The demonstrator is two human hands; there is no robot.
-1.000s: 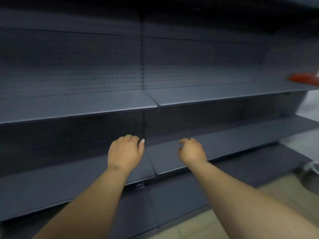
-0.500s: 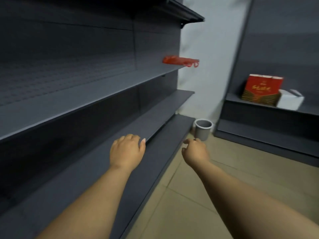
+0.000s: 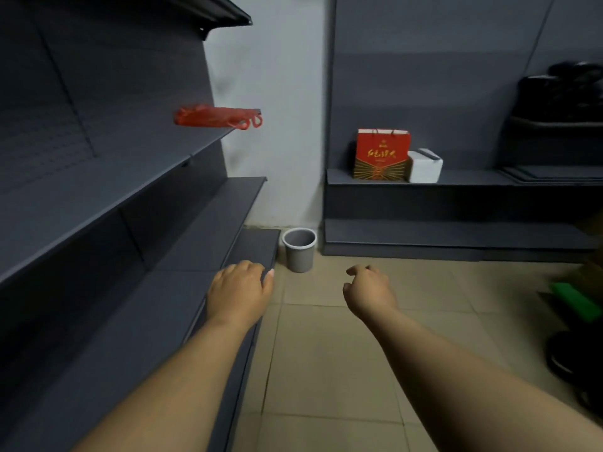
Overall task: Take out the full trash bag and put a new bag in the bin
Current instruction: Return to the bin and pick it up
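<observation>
1. Along the left side runs a tall dark grey metal shelving unit (image 3: 98, 197), its back panels dotted with small perforations and its flat shelves bare apart from one item. Half a second ago it filled most of the view; now it takes up less, and more of the room shows to the right.
2. Beige square floor tiles (image 3: 326, 353) with thin dark grout lines cover the ground.
3. A second low grey shelf unit (image 3: 456, 203) stands against the far wall, now facing the camera more squarely than before.
4. Two bare forearms reach forward. The left hand (image 3: 239, 293) hangs palm down over the bottom shelf edge, fingers loosely curled and holding nothing. The right hand (image 3: 368, 290) floats over the floor, fingers bent inward in a loose curl, also gripping nothing. Both keep nearly the same pose as earlier.
5. A red paper gift bag (image 3: 381, 154) with gold print sits on the far shelf, touching a white box (image 3: 424, 166).
6. A crumpled red plastic bag (image 3: 215, 116) lies at the end of an upper left shelf, its handles hanging past the edge.
7. The bin (image 3: 299, 249), a small round grey plastic bucket with a pale rim, stands on the floor in the corner between the two shelf units, beyond both hands. No liner shows inside. It appears larger and nearer than before.
</observation>
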